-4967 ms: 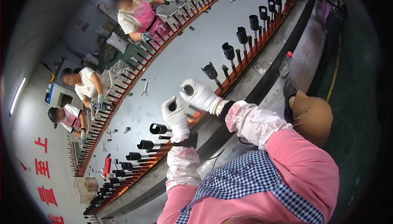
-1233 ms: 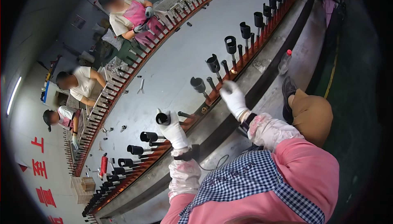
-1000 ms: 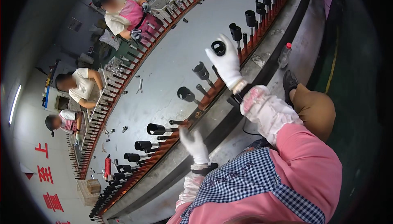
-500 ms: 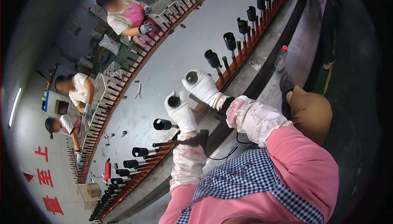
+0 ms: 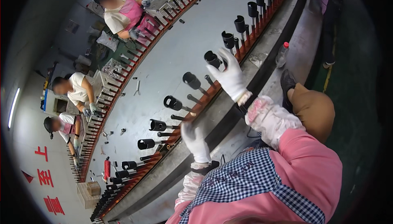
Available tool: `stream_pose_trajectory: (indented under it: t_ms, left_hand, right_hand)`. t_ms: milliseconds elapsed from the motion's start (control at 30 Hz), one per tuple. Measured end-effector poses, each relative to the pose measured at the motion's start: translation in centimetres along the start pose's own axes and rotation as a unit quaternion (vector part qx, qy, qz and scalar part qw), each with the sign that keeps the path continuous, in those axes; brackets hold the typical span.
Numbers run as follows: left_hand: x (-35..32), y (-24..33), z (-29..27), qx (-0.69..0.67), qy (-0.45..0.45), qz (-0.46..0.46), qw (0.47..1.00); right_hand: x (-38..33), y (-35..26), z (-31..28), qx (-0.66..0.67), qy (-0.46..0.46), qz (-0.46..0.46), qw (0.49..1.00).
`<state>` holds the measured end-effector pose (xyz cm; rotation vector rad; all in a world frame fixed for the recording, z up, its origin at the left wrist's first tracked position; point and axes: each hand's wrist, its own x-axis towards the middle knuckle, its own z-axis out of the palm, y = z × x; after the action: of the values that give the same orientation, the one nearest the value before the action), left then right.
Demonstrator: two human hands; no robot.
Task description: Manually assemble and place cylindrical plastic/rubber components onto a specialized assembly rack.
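Observation:
My right hand [image 5: 229, 74], in a white glove, is beside a black cup-shaped part [image 5: 211, 59] on the rack. Its thumb and fingers are apart around the near side of that part; whether they touch it I cannot tell. My left hand [image 5: 194, 143], also white-gloved, is lower, near the rack's inner edge, its fingers smeared by motion. Between the hands, one black cup-shaped part [image 5: 191, 80] and another black cup-shaped part [image 5: 172, 103] with a side slot stand on posts. Another slotted black part [image 5: 157, 125] is left of my left hand.
The curved rack [image 5: 245, 52] carries several black parts and short rods. A clear bottle [image 5: 282, 55] with a red cap stands on the ledge at right. Across the grey surface [image 5: 163, 60], three co-workers work at the far rack. A red cylindrical object [image 5: 107, 169] stands at left.
Both hands have let go of the black cup-shaped parts, which now stand on posts between them. My right hand moved right to another part; my left hand moved down toward me.

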<state>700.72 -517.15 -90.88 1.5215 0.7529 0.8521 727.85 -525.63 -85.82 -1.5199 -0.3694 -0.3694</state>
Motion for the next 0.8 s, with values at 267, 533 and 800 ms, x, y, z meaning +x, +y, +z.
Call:
stream_pose_trajectory:
  t_ms: [267,533,800]
  left_hand:
    - [9.5,9.2,14.2,0.037,-0.060,0.127,0.989]
    - [9.0,2.5,13.9,0.056,0.016,-0.005,0.998]
    - [3.4,-1.0,18.8,0.058,0.018,0.019,0.998]
  right_hand:
    - [2.8,1.9,1.7,0.079,-0.170,0.119,0.975]
    - [-2.8,12.0,-6.0,-0.003,-0.092,0.188,0.978]
    - [14.2,9.0,-4.4,-0.002,-0.060,0.039,0.997]
